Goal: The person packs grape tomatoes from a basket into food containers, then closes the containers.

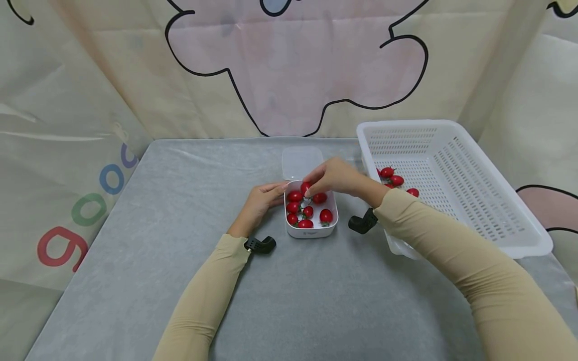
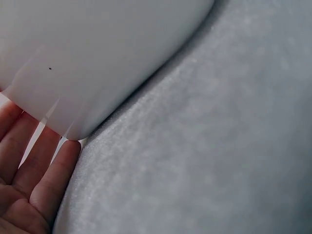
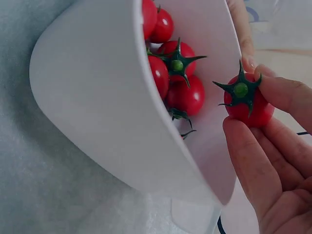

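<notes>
A small white box (image 1: 311, 232) holds several red cherry tomatoes (image 1: 305, 224) with green stems. Over its far part, my right hand (image 1: 336, 176) pinches one cherry tomato (image 3: 251, 100) between thumb and fingertips, its green calyx facing the right wrist camera. That tomato is at the level of the box's rim. My left hand (image 1: 262, 203) steadies the box from the left, with fairly straight fingers (image 2: 56, 168) against the outer wall. In the head view the left thumb lies close to the rim.
A large white slotted basket (image 1: 487, 200) stands at the right with several more tomatoes (image 1: 396, 180) at its left side, partly behind the right forearm. The box's clear lid (image 1: 301, 159) lies folded back behind it. Grey cloth (image 1: 289, 301) covers the table.
</notes>
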